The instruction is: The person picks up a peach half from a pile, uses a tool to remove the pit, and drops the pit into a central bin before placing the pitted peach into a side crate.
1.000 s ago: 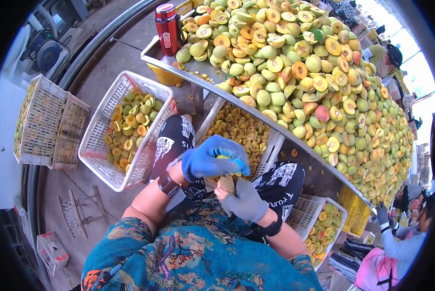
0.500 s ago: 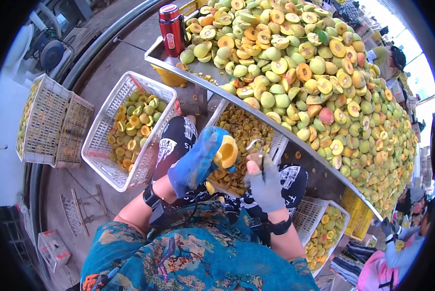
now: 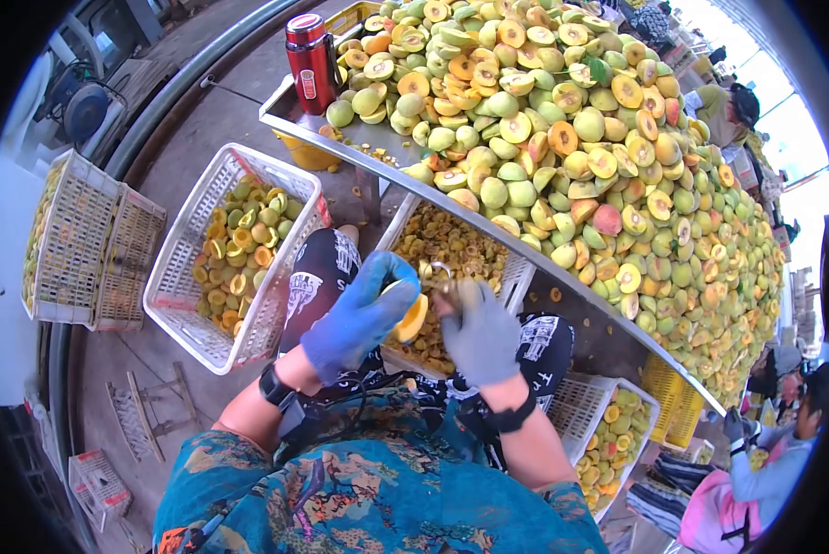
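My left hand [image 3: 363,314], in a blue glove, is closed round a halved yellow fruit [image 3: 411,319] whose cut face turns to the right. My right hand [image 3: 477,332], in a grey glove with bare fingertips, is closed on a small tool with a curved metal loop [image 3: 440,270], close to the fruit but apart from it. Below both hands, a white crate [image 3: 520,282] holds small brownish fruit pieces. The tool's handle is mostly hidden by my fingers.
A metal table edge [image 3: 525,249] runs diagonally past my hands, bearing a heap of halved fruit [image 3: 608,166] and a red flask [image 3: 311,74]. White crates with fruit stand left [image 3: 169,268] and lower right [image 3: 571,415]. A co-worker [image 3: 765,471] is at the right.
My left hand has turned and moved slightly left and down with the fruit. My right hand has shifted left, its curved tool now showing above the fingertips. The whole view has shifted slightly.
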A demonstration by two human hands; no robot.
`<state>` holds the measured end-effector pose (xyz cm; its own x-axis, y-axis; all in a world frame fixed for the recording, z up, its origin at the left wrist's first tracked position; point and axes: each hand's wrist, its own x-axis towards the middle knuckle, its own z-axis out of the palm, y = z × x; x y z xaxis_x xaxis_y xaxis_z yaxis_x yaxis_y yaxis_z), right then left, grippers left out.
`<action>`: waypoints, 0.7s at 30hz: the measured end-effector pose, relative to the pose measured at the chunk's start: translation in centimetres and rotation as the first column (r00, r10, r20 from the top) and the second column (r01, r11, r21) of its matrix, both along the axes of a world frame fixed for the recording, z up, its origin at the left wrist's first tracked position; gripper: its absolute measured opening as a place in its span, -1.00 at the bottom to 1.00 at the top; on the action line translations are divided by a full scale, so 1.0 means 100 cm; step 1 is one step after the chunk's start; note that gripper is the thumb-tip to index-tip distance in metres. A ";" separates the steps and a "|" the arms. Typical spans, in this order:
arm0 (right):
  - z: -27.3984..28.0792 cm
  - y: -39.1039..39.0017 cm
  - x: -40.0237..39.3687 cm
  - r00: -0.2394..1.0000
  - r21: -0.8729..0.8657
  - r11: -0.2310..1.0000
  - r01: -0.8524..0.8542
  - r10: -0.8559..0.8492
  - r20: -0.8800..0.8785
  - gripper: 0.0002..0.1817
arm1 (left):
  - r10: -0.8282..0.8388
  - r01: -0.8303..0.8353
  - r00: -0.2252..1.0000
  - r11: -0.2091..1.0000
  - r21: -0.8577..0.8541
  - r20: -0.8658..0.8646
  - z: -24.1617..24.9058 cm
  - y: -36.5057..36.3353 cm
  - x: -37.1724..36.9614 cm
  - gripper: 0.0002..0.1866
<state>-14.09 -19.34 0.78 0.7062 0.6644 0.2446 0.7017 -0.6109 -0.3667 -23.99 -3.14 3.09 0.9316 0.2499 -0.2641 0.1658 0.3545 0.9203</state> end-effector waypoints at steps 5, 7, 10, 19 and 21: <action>-0.034 0.009 0.078 0.982 -0.087 0.979 0.185 -0.182 0.041 -0.58 | 0.244 -0.342 0.939 0.730 0.591 0.242 0.032 0.042 -0.028 -0.70; -0.032 0.020 0.108 0.967 -0.020 0.970 0.242 -0.239 0.092 -0.56 | 0.481 -0.516 0.830 0.471 0.715 0.282 0.023 0.081 -0.033 -0.60; -0.028 0.039 0.140 0.969 -0.036 0.970 0.239 -0.236 0.069 -0.52 | 0.529 -0.151 0.820 -0.168 0.974 0.219 0.016 0.131 -0.062 -0.52; -0.058 0.063 0.193 0.985 -0.368 0.917 0.157 -0.117 0.129 -0.52 | 0.472 -0.593 0.801 0.547 0.591 0.368 0.007 0.090 -0.023 -0.59; -0.041 0.054 0.186 0.981 -0.245 0.951 0.191 -0.175 0.084 -0.53 | 0.431 -0.458 0.882 0.879 0.130 0.193 0.011 0.070 -0.007 -0.62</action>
<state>4.52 -13.93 -3.32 0.8106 0.5704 0.1325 0.5852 -0.7977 -0.1456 -24.68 3.90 4.21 0.7367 0.6747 -0.0444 -0.1208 0.1959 0.9731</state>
